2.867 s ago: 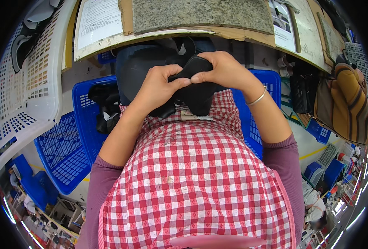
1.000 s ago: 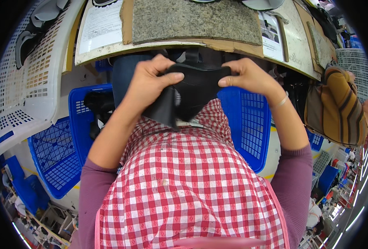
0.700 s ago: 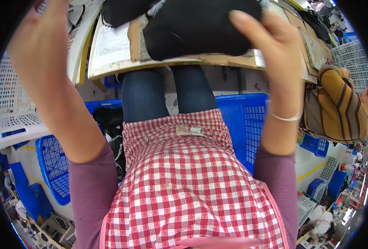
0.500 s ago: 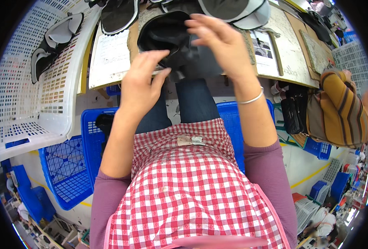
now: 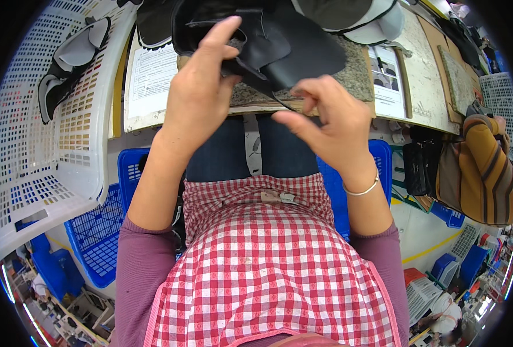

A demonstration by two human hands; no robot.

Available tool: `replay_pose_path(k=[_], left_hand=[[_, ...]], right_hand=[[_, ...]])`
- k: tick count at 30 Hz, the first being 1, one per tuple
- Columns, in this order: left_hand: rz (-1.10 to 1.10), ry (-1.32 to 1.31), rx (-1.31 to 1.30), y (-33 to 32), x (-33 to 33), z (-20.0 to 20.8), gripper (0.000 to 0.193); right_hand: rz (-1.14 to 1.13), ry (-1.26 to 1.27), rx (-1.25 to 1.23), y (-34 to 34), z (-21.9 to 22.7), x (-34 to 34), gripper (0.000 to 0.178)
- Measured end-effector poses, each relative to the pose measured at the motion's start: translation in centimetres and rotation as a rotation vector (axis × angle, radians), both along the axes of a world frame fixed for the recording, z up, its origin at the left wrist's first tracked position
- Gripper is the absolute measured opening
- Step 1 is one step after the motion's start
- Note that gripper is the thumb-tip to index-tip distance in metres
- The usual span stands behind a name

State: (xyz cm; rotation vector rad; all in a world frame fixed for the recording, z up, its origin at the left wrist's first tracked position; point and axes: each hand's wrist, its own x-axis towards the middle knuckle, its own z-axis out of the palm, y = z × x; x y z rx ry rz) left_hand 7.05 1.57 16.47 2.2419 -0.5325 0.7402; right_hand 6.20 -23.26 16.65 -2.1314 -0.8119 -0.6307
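Observation:
A black leather shoe upper (image 5: 303,49) lies over a speckled stone slab (image 5: 355,78) at the bench's near edge. My left hand (image 5: 201,89) grips its left side, with one finger stretched over the opening and the thumb low at the edge. From there a thin dark edge of the upper runs down to my right hand (image 5: 337,118), whose curled fingers and thumb close round its end. Part of that end is hidden behind the fingers. The upper's far rim is cut off by the picture's top.
More black-and-white uppers (image 5: 366,17) lie at the back of the bench. Printed sheets (image 5: 149,84) flank the slab. A white crate (image 5: 89,168) holding uppers stands at left, with blue crates (image 5: 97,237) below. At right sits a person in a striped garment (image 5: 479,173).
My right hand has come down from above the upper to its near edge. The upper now lies more spread out to the right, and my left hand has moved up onto its left side.

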Motion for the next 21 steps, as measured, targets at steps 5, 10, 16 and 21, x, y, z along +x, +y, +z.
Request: replay_pose_path(k=[5,10,16,21], left_hand=[[-0.073,-0.119,0.186,-3.2,-1.1,0.3,0.080],[-0.111,-0.036,0.057,-3.4,-3.2,0.0,0.089],[-0.153,-0.066,0.105,-0.3,-5.4,-0.4,0.056],[-0.080,0.021,-0.079,-0.5,-5.3,0.8,0.043]], right_hand=[[-0.034,-0.146,-0.232,2.2,0.6,2.4,0.039],[0.262,0.790,0.355,1.7,-0.4,3.2,0.030],[0.384,1.047,1.341,-5.8,-3.1,6.1,0.036],[0.475,1.177,1.462,-9.1,-7.3,4.9,0.059]])
